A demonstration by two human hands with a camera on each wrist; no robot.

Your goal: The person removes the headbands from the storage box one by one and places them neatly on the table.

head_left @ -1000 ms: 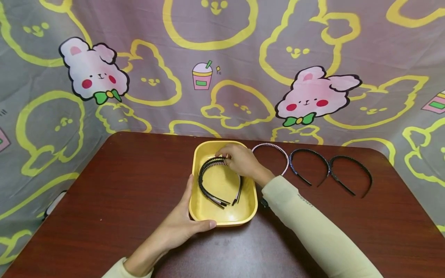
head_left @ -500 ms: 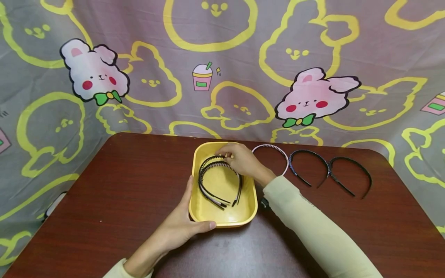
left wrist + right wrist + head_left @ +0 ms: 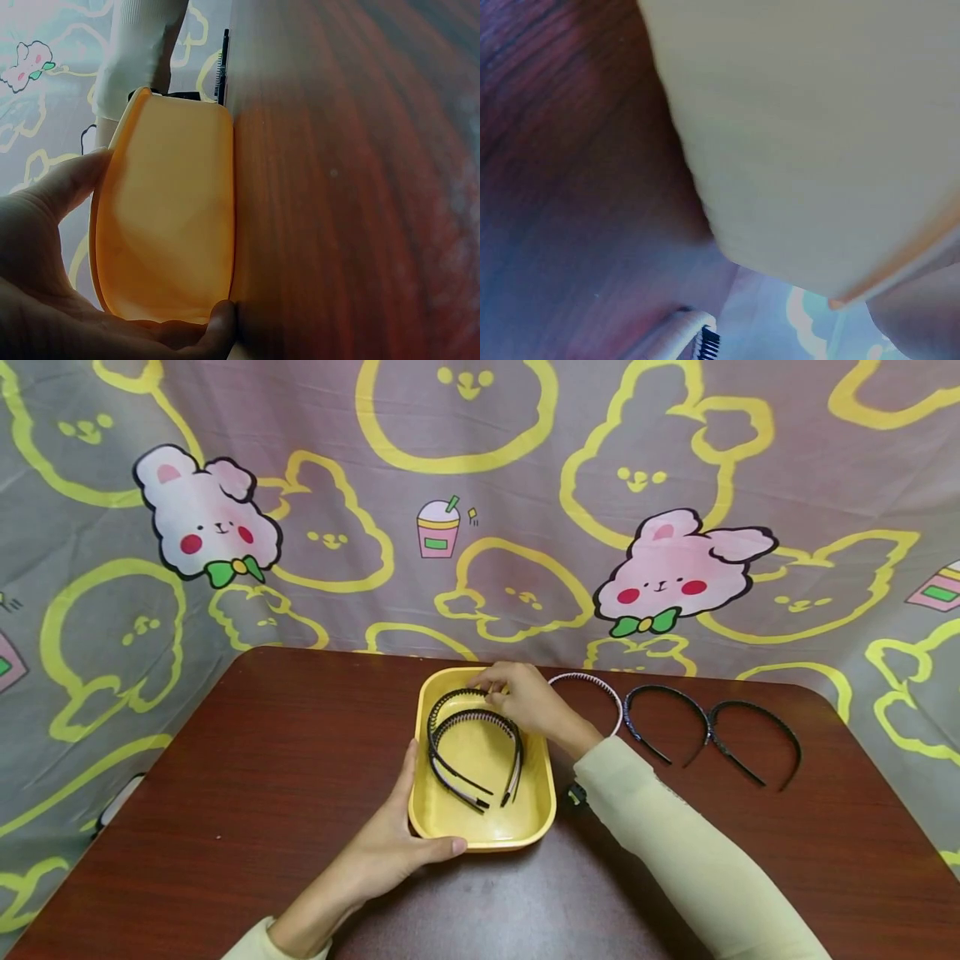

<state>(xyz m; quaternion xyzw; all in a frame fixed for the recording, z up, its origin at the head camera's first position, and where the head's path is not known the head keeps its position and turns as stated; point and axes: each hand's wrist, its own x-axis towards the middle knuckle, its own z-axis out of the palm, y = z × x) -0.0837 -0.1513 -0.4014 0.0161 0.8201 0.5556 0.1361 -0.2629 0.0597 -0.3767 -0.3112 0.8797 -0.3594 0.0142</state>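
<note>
A yellow plastic box (image 3: 420, 802) stands on the table with several headbands inside. My left hand (image 3: 378, 852) grips its near left corner, thumb over the front rim; in the left wrist view, fingers of that hand (image 3: 37, 247) reach round the box's outer wall (image 3: 165, 210). At the box's far right side, my right hand (image 3: 525, 697) pinches a black toothed headband (image 3: 450, 696) at its top arc. That band sits apart from the other headbands (image 3: 472, 715), black and pale pink, lying nearer. The right wrist view is mostly filled by the box wall (image 3: 817, 135), the right fingertips hidden.
Right of the box, a pale pink headband (image 3: 618, 703), a blue one (image 3: 630, 718) and a black one (image 3: 797, 739) lie in a row on the dark red table (image 3: 300, 735). A patterned cloth (image 3: 510, 510) hangs behind the table.
The black headband in my right hand has shifted toward the far end of the box, away from the others. My left hand keeps its hold on the box.
</note>
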